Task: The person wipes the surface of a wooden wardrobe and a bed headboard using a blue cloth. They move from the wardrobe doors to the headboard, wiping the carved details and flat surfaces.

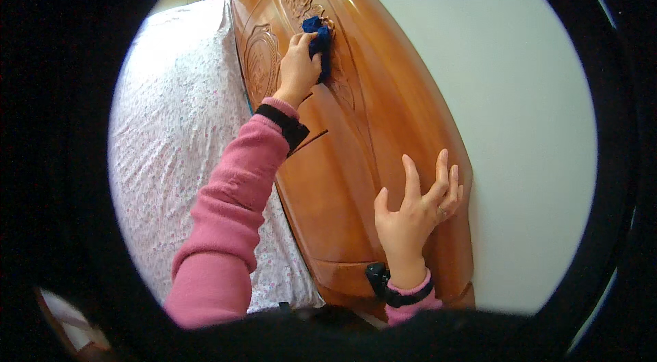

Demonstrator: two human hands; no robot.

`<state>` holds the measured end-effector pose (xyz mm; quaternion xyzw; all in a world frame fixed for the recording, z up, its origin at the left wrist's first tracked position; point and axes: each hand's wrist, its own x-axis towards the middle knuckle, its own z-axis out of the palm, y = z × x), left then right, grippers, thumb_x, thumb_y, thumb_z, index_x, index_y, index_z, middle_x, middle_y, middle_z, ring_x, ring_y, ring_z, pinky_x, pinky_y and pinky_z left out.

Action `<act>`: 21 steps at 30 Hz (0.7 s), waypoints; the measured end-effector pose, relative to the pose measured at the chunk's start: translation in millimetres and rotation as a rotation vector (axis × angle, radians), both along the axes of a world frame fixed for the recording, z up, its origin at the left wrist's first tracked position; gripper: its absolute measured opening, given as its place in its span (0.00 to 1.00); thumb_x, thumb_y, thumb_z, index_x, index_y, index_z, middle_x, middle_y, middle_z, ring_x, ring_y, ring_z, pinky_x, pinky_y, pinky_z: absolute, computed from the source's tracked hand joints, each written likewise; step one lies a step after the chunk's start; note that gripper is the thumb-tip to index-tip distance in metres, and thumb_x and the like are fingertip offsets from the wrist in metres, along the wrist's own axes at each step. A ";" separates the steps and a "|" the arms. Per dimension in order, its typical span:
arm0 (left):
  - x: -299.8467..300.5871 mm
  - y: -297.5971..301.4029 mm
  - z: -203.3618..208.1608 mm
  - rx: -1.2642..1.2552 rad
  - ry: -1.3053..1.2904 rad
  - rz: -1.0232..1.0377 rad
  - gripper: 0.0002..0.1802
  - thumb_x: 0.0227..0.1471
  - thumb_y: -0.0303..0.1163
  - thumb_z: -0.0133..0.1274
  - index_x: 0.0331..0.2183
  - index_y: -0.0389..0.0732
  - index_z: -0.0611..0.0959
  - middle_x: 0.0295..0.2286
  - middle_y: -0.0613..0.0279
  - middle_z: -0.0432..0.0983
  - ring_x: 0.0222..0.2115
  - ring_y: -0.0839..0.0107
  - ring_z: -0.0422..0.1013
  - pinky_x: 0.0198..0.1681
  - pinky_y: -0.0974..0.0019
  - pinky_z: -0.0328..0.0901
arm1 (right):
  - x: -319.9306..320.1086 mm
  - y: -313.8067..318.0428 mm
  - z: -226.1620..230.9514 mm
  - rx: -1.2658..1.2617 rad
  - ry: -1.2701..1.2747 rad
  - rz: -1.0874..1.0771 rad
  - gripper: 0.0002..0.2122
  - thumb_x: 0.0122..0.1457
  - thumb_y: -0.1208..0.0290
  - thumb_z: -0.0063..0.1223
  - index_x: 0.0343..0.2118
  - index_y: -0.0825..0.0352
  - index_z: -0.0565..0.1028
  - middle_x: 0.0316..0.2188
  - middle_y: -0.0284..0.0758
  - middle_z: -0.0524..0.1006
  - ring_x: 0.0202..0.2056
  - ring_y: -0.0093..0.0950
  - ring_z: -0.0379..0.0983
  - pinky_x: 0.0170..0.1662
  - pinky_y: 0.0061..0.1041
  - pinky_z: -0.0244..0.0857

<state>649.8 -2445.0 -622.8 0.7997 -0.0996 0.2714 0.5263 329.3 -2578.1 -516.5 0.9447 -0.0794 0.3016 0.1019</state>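
A brown wooden headboard (328, 204) with carved flower and oval relief runs through the middle of the view. My left hand (299, 66) reaches to its far part and grips a dark blue cloth (321, 44), which lies against the carving. Part of the cloth is hidden behind my fingers. Above the near right part of the headboard, my right hand (414, 215) holds nothing, its fingers spread and bent. A ring shows on one of its fingers. Both arms have pink sleeves with black bands at the wrists.
To the left, a bed with a white, small-flowered sheet (178, 115) borders the headboard. A pale wall (520, 143) rises along the right side. Dark slits show in the wood beside my left wrist.
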 end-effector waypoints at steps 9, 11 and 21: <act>-103.0 -21.6 -7.2 -0.039 0.003 -0.132 0.28 0.54 0.26 0.58 0.58 0.47 0.79 0.59 0.51 0.70 0.53 0.44 0.74 0.55 0.51 0.72 | -2.0 -4.6 -0.4 -0.013 -0.011 0.038 0.27 0.48 0.68 0.67 0.56 0.57 0.79 0.72 0.45 0.56 0.72 0.51 0.48 0.72 0.60 0.43; -125.1 -26.2 -9.2 -0.021 -0.057 -0.136 0.31 0.50 0.24 0.58 0.58 0.45 0.78 0.59 0.46 0.69 0.48 0.40 0.76 0.52 0.47 0.73 | -2.3 -5.7 -0.1 -0.020 -0.013 0.050 0.27 0.48 0.69 0.67 0.56 0.57 0.78 0.72 0.45 0.56 0.72 0.51 0.48 0.72 0.60 0.42; -208.2 -50.2 -24.0 -0.030 0.092 -0.104 0.33 0.48 0.20 0.61 0.58 0.44 0.80 0.60 0.47 0.66 0.48 0.42 0.75 0.51 0.48 0.74 | -1.3 -10.2 -2.8 -0.026 -0.036 0.079 0.28 0.49 0.68 0.68 0.57 0.58 0.77 0.72 0.46 0.56 0.72 0.51 0.48 0.72 0.60 0.43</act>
